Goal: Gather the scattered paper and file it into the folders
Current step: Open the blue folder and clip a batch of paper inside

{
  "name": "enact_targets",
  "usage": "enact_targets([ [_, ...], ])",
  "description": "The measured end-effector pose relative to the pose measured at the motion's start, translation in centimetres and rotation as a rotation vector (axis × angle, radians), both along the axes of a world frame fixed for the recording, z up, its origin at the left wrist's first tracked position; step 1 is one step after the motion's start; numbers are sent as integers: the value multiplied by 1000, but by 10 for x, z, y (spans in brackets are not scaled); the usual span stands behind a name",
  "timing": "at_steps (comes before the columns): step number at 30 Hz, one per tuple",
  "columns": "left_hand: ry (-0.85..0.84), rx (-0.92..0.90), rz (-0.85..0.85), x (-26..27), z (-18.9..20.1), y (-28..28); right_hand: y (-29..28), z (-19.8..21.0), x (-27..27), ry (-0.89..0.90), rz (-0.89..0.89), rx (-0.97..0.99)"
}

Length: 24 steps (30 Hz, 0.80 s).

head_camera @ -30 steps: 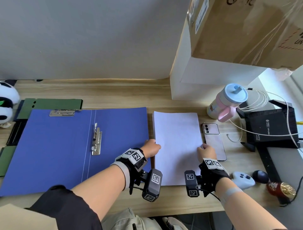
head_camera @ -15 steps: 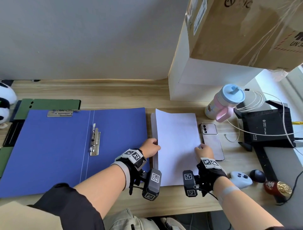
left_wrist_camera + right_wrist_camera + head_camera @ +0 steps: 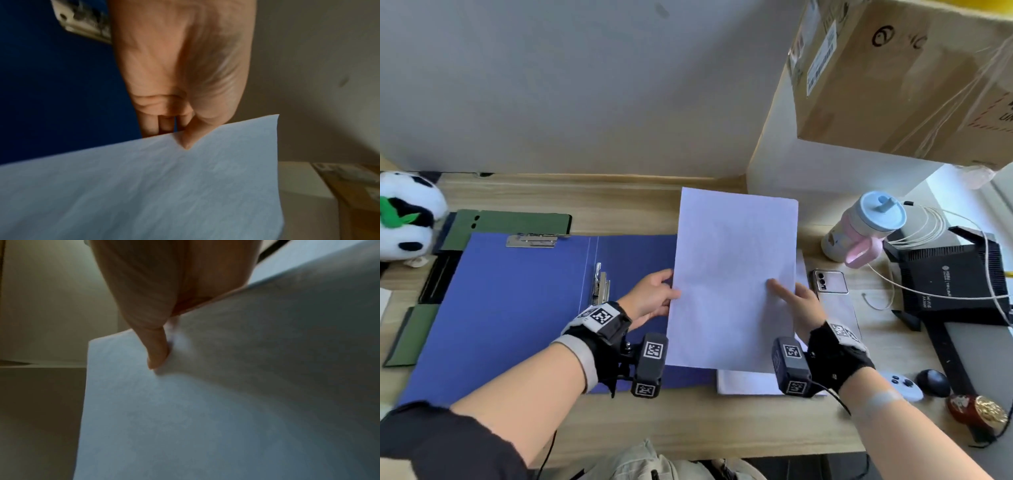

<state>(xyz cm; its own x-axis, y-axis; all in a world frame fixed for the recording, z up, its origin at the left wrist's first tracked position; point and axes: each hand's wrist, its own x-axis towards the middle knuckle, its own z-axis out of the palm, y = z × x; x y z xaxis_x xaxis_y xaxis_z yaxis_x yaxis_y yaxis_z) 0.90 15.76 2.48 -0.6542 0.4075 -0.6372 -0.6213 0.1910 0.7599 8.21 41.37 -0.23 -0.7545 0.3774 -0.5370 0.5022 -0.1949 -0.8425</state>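
Head view: a sheet of paper (image 3: 732,274) is held up off the desk (image 3: 688,421), its left edge over the right half of the open blue folder (image 3: 510,308). The left hand (image 3: 650,298) pinches the sheet's left edge; the right hand (image 3: 799,301) holds the right edge with the thumb on top. More paper (image 3: 750,382) lies flat on the desk beneath, just right of the folder. Step in hand, as I judge it: carrying 1 sheet from the pile to the folder. The next move calls for shifting it left, squaring it on the folder's right half and getting it under the metal clip (image 3: 599,284) at the spine. The folder holds no paper that I can see. A green folder (image 3: 517,224) lies partly under the blue one, closed; contents hidden.

Left wrist view: thumb on top of the sheet (image 3: 164,186), fingers (image 3: 164,125) behind the edge, a firm pinch. Blue folder (image 3: 51,97) and clip (image 3: 82,21) lie behind.

Right wrist view: thumb (image 3: 156,347) pressed on the sheet (image 3: 185,418), which bows under it; the fingers underneath are hidden.
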Motion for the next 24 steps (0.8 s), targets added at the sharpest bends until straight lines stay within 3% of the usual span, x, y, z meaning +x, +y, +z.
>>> enact_targets([
  [2,69,15,73,-9,11,-19,-22,10,-14,102,24,-167],
  [7,242,34,225,-30,27,-60,-65,27,-46,301,165,-222],
  [14,190,-77,210,-21,14,-75,-91,17,-42,235,277,-28],
  [24,214,-82,233,-32,6,-81,-90,9,-53,88,305,155],
])
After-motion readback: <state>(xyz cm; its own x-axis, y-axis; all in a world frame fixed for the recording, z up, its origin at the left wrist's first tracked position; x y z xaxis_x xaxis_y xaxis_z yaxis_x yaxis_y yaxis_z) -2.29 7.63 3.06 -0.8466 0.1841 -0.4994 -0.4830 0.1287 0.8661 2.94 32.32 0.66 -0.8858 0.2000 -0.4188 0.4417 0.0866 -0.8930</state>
